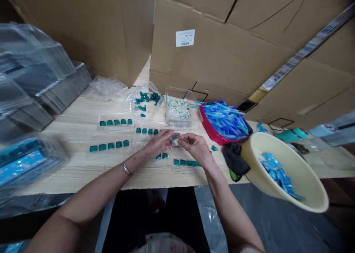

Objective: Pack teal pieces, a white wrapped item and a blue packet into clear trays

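My right hand (195,146) pinches a small pale square piece (175,142) with orange and teal print between thumb and fingertips. Close on its left, my left hand (159,141) has its fingers drawn together, with a bit of teal showing at the tips; what it grips is mostly hidden. Below the hands lies a row of dark teal blocks (187,163) on clear plastic. Another teal row (146,131) shows just beyond my left hand. Behind the hands, a clear plastic box (168,114) holds many similar pale printed pieces.
More teal rows (111,146) lie to the left. Loose teal pieces (146,98) rest on a clear bag. A red basin (208,129) of blue sticks, a black cloth (235,160) and a cream tub (307,171) of blue packets stand right. Cardboard boxes (210,57) wall the back.
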`<state>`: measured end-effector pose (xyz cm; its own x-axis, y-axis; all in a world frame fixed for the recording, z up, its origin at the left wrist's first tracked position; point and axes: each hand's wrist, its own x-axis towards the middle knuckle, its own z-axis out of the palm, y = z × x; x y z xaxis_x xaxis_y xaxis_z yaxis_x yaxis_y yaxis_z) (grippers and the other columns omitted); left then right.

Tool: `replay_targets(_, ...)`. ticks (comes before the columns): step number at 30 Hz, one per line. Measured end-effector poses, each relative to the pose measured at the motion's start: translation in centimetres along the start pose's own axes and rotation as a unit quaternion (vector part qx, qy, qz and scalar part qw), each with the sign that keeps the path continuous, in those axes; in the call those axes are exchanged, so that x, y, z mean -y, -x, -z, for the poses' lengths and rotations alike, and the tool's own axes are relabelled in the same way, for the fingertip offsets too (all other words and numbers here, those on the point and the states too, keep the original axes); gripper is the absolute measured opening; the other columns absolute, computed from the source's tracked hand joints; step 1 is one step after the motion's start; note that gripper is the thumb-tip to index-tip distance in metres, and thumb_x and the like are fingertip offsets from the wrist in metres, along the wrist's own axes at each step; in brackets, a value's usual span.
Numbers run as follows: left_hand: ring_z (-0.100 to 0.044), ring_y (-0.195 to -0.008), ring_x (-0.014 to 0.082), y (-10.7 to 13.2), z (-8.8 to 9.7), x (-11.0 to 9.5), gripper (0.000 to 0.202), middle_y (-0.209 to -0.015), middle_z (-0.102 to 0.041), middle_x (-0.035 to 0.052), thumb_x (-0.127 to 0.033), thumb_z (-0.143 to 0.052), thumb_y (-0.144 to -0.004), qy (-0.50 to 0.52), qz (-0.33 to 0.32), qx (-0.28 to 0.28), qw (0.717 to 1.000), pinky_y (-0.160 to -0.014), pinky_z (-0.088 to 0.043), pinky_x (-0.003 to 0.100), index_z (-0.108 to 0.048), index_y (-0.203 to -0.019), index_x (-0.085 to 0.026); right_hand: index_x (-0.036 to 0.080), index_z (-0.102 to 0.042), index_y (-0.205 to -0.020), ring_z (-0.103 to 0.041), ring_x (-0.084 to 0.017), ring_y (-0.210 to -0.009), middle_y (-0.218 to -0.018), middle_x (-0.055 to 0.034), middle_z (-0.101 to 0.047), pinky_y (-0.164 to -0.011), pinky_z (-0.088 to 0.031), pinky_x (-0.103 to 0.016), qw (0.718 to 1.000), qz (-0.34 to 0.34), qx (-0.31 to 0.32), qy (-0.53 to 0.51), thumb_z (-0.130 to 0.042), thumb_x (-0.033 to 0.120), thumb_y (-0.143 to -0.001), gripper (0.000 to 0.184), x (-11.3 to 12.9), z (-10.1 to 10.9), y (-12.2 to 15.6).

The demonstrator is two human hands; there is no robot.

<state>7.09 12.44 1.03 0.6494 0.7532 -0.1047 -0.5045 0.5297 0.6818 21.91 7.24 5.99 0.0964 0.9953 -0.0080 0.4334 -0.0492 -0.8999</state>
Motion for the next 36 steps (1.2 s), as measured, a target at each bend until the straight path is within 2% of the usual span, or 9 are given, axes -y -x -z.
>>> replay_targets(6, -0.063, -0.085, 0.0183, 0.1, 0.0, 0.2, 0.016, -0.105, -0.062, 0.0082, -0.025, -0.058, -0.082, -0.014, 0.009, 0.018, 1.000, -0.075, -0.053, 0.039, -0.057, -0.095, -0.015, 0.017, -0.068, -0.076, -0.055, -0.012, -0.060, -0.067, -0.0010, -0.064, -0.058, -0.041, -0.023, 0.977, 0.098, 0.036, 0.184, -0.056, 0.019, -0.075, 0.012, -0.3, 0.3, -0.8)
replay_targets(13, -0.064, -0.077, 0.0168, 0.0, 0.2, 0.4, 0.018, -0.095, -0.062, 0.0065, -0.026, -0.056, -0.083, -0.017, 0.011, 0.028, 0.999, -0.075, -0.053, 0.043, -0.056, -0.098, -0.015, 0.018, -0.066, -0.076, -0.057, -0.014, -0.072, -0.075, -0.0033, -0.062, -0.066, -0.041, -0.024, 0.936, 0.207, 0.101, 0.265, -0.055, 0.010, -0.078, 0.015, 0.5, 0.4, -1.2)
replay_targets(19, -0.064, -0.077, 0.0168, 0.1, 0.2, 0.0, 0.016, -0.097, -0.062, 0.0077, -0.025, -0.056, -0.083, -0.014, 0.011, 0.023, 1.000, -0.078, -0.052, 0.047, -0.056, -0.095, -0.014, 0.018, -0.064, -0.078, -0.055, -0.013, -0.069, -0.075, -0.0024, -0.059, -0.063, -0.040, -0.023, 0.947, 0.203, 0.038, 0.247, -0.061, 0.020, -0.078, 0.003, -0.3, 0.9, -0.9)
replay_targets(24, -0.065, -0.088, 0.0225, 0.4, -0.3, -0.7, 0.020, -0.111, -0.062, 0.0128, -0.028, -0.056, -0.083, -0.034, 0.055, 0.012, 0.998, -0.078, -0.053, 0.043, -0.056, -0.099, -0.015, 0.016, -0.062, -0.074, -0.053, -0.013, -0.065, -0.067, -0.0024, -0.059, -0.064, -0.040, -0.023, 0.940, 0.187, -0.084, 0.274, -0.049, 0.034, -0.087, 0.026, 1.5, 2.5, -3.0)
replay_targets(26, -0.065, -0.090, 0.0245, 0.5, -0.3, -0.8, 0.021, -0.113, -0.063, 0.0138, -0.028, -0.057, -0.082, -0.058, 0.078, 0.000, 0.995, -0.077, -0.054, 0.042, -0.057, -0.100, -0.015, 0.016, -0.064, -0.084, -0.056, -0.015, -0.076, -0.078, -0.0051, -0.063, -0.072, -0.041, -0.025, 0.923, 0.191, -0.127, 0.308, -0.044, 0.026, -0.089, 0.023, 2.1, 2.8, -5.3)
replay_targets(30, -0.064, -0.094, 0.0269, 0.3, -0.4, -1.0, 0.022, -0.115, -0.062, 0.0141, -0.028, -0.058, -0.081, -0.094, 0.088, -0.014, 0.992, -0.078, -0.054, 0.041, -0.057, -0.099, -0.015, 0.019, -0.059, -0.111, -0.045, -0.021, -0.115, -0.129, -0.0081, -0.050, -0.093, -0.036, -0.032, 0.876, 0.252, -0.060, 0.407, -0.050, 0.008, -0.077, 0.037, 0.7, 4.9, -9.7)
replay_targets(32, -0.064, -0.096, 0.0270, 0.2, -0.4, -1.0, 0.021, -0.116, -0.062, 0.0141, -0.027, -0.059, -0.081, -0.096, 0.087, -0.013, 0.991, -0.078, -0.054, 0.041, -0.057, -0.099, -0.015, 0.018, -0.058, -0.113, -0.044, -0.022, -0.118, -0.130, -0.0102, -0.049, -0.095, -0.036, -0.033, 0.866, 0.185, -0.109, 0.451, -0.049, 0.008, -0.078, 0.038, -1.1, 7.2, -10.3)
replay_targets(34, -0.064, -0.095, 0.0266, 0.2, -0.4, -1.0, 0.021, -0.116, -0.062, 0.0143, -0.026, -0.059, -0.081, -0.094, 0.087, -0.012, 0.992, -0.078, -0.054, 0.040, -0.058, -0.099, -0.015, 0.015, -0.061, -0.108, -0.049, -0.023, -0.112, -0.117, -0.0141, -0.058, -0.090, -0.040, -0.032, 0.850, 0.032, -0.177, 0.495, -0.044, 0.008, -0.081, 0.033, -3.2, 10.0, -10.1)
replay_targets(36, -0.065, -0.094, 0.0261, 0.2, -0.4, -0.9, 0.022, -0.116, -0.062, 0.0145, -0.026, -0.059, -0.081, -0.088, 0.088, -0.010, 0.992, -0.077, -0.054, 0.039, -0.058, -0.099, -0.015, 0.010, -0.066, -0.099, -0.055, -0.027, -0.105, -0.105, -0.0198, -0.063, -0.081, -0.045, -0.033, 0.827, -0.106, -0.179, 0.522, -0.044, 0.004, -0.080, 0.029, -5.1, 12.8, -9.5)
